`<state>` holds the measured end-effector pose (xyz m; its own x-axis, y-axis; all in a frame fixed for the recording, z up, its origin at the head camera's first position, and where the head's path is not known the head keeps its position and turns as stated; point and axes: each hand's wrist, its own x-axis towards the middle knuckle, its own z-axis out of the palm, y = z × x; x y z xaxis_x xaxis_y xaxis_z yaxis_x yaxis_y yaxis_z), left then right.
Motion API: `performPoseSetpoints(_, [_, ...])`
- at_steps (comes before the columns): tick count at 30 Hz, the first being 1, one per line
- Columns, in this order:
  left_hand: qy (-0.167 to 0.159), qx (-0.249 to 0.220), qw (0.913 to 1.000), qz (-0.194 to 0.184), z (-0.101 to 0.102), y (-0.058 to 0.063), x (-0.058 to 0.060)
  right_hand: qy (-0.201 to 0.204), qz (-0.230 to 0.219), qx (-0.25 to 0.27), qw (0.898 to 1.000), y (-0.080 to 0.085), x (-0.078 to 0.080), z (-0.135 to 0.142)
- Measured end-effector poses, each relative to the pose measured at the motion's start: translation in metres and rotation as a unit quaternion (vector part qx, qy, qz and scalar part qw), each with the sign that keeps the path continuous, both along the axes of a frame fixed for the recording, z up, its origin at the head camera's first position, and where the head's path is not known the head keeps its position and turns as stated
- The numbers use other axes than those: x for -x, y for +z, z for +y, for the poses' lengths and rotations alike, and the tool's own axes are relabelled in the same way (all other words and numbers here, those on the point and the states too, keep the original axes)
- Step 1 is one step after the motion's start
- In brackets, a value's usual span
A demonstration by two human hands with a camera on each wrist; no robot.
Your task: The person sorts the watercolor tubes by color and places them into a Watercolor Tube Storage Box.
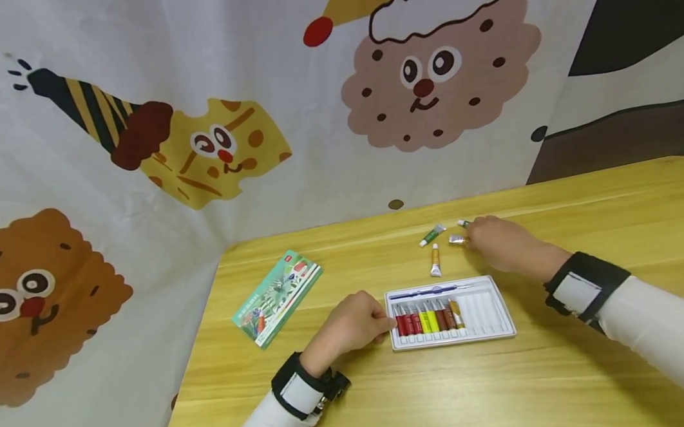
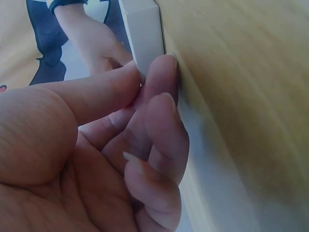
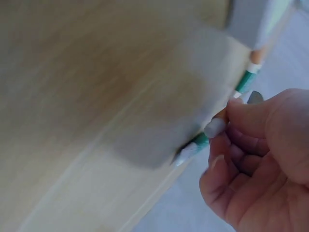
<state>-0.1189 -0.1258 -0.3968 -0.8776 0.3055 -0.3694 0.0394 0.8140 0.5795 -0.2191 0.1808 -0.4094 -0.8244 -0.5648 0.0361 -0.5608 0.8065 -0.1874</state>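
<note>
At the left end of the white plastic tray (image 1: pixel 483 312), my left hand (image 1: pixel 355 322) pinches the rim between thumb and fingertips; the tray corner (image 2: pixel 145 38) shows between them in the left wrist view. Red, yellow and brown paint tubes (image 1: pixel 426 322) lie side by side in the tray's left part, below a blue paintbrush (image 1: pixel 421 293). Behind the tray, my right hand (image 1: pixel 497 244) pinches a brownish-orange paint tube (image 3: pixel 215 127) by its white-capped end. Its silver end (image 1: pixel 456 240) points left. A green tube (image 1: pixel 463 223) lies just beyond those fingers, partly hidden.
Another green tube (image 1: pixel 433 234) and an ochre tube (image 1: pixel 435 260) lie on the wooden table (image 1: pixel 432 389) behind the tray. A flat green cardboard box (image 1: pixel 277 297) lies to the left. A cartoon-printed curtain (image 1: pixel 308 112) hangs along the table's back edge.
</note>
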Motion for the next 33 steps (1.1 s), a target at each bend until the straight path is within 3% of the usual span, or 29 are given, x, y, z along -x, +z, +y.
performPoseSetpoints(3, [-0.002,0.005,1.0,0.002,0.0,0.001,0.0,-0.02,-0.055,0.058,0.997,0.005,-0.004,0.002])
performPoseSetpoints(5, [-0.003,0.007,1.0,0.005,0.001,0.001,0.0,-0.024,-0.068,0.083,0.994,0.009,-0.008,0.004])
performPoseSetpoints(10, [-0.002,0.008,1.0,0.004,0.002,0.001,0.001,-0.017,-0.052,0.122,0.991,0.018,-0.023,0.008])
performPoseSetpoints(14, [-0.003,0.005,1.0,0.003,0.002,0.0,0.001,-0.034,-0.039,0.152,0.987,0.022,-0.037,0.007])
performPoseSetpoints(21, [-0.01,0.003,0.9999,0.004,0.0,-0.002,0.001,-0.071,-0.077,0.201,0.974,0.025,-0.064,0.002])
performPoseSetpoints(33, [-0.007,0.003,1.0,0.004,0.0,-0.002,0.0,-0.087,-0.239,0.275,0.927,0.022,-0.094,-0.011])
